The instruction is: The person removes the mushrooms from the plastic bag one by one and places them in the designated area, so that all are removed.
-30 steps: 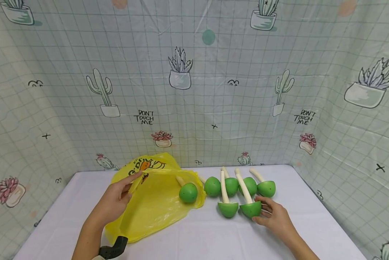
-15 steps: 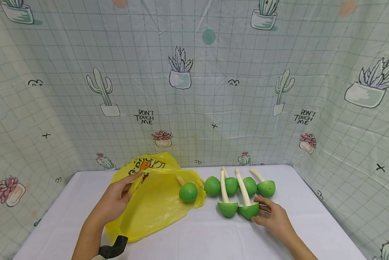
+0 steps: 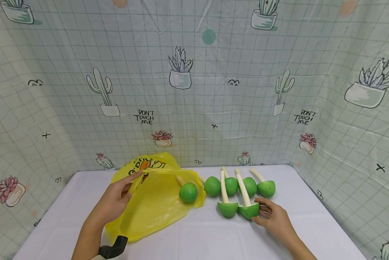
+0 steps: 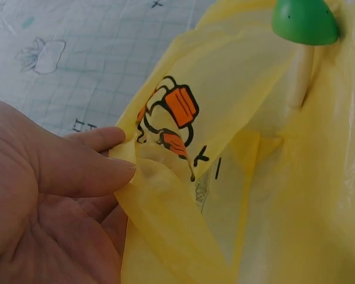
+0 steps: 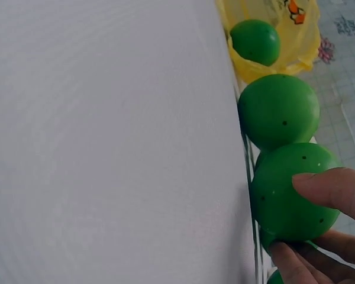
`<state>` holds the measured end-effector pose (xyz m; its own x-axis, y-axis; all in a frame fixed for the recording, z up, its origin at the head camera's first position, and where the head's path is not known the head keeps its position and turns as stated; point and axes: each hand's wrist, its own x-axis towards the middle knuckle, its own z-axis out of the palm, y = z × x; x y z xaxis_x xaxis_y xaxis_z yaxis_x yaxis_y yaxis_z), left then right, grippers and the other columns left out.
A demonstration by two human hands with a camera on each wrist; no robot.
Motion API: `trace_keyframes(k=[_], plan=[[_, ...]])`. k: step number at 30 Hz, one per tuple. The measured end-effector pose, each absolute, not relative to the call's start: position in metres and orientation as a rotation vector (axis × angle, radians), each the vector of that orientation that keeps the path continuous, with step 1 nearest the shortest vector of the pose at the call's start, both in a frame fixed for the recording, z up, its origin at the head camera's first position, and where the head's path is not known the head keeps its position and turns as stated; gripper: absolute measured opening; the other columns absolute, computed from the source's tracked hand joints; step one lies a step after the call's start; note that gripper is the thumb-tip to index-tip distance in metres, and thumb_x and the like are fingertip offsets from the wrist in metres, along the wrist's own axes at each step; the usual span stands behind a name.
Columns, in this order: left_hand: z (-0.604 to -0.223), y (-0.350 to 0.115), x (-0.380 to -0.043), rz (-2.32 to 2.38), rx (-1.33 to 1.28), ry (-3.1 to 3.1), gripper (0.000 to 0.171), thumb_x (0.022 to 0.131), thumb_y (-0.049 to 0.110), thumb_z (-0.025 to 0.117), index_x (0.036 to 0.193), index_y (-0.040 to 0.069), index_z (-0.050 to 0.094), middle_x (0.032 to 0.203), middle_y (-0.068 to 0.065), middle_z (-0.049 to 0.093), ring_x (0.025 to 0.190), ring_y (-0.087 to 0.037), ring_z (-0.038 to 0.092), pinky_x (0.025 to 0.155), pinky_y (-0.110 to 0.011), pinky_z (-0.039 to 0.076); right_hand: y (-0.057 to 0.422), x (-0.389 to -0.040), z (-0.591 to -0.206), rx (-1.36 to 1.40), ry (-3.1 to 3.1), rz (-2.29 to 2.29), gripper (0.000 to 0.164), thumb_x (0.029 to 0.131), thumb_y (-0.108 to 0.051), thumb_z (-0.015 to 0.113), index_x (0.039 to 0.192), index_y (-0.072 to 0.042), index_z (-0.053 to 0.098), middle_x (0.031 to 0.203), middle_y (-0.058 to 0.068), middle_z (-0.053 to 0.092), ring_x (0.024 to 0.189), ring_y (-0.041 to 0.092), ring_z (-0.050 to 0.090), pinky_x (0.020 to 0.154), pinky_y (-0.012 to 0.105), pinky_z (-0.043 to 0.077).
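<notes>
A yellow plastic bag [image 3: 155, 213] lies on its side, its mouth facing right. My left hand [image 3: 114, 198] pinches the bag's rim between thumb and fingers, plain in the left wrist view. Inside the mouth sits a green-capped toy mushroom [image 3: 188, 192], its pale stem pointing inward. On the right, my right hand [image 3: 274, 218] holds the cap of another toy mushroom [image 3: 249, 211], with the thumb [image 5: 325, 186] on one side and fingers opposite. Its stem leans away across the back row. Beside it, against its cap, lies a further toy mushroom [image 3: 228, 209].
Several more green toy mushrooms, one at the right end [image 3: 266, 188], lie in a row behind. Everything rests on a white-covered table [image 3: 194, 242]. A cactus-print curtain [image 3: 201, 101] closes off the back and sides. A black strap [image 3: 114, 248] circles my left wrist.
My right hand has shifted slightly left with its mushroom, whose cap now meets the neighbouring cap. Over the last half second little has moved. My left hand and the bag stay put.
</notes>
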<state>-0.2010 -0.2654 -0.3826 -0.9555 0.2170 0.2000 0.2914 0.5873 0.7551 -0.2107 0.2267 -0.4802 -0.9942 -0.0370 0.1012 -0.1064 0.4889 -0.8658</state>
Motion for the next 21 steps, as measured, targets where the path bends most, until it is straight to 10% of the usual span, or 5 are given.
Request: trace_keyframes(k=[21], plan=[[-0.381, -0.265, -0.201, -1.301, -0.43, -2.734, 0.07, 0.097, -0.021, 0.053, 0.161, 0.008, 0.045, 0.162, -0.025, 0.04, 0.135, -0.039, 0.056, 0.085, -0.029, 0.055, 0.22, -0.216, -0.447, 0.185, -2.579, 1.364, 0.064, 0.087, -0.004, 0.086, 0.14, 0.013, 0.056, 0.139, 0.032, 0.061, 0.127, 0.045, 0.062, 0.102, 0.035, 0.056]])
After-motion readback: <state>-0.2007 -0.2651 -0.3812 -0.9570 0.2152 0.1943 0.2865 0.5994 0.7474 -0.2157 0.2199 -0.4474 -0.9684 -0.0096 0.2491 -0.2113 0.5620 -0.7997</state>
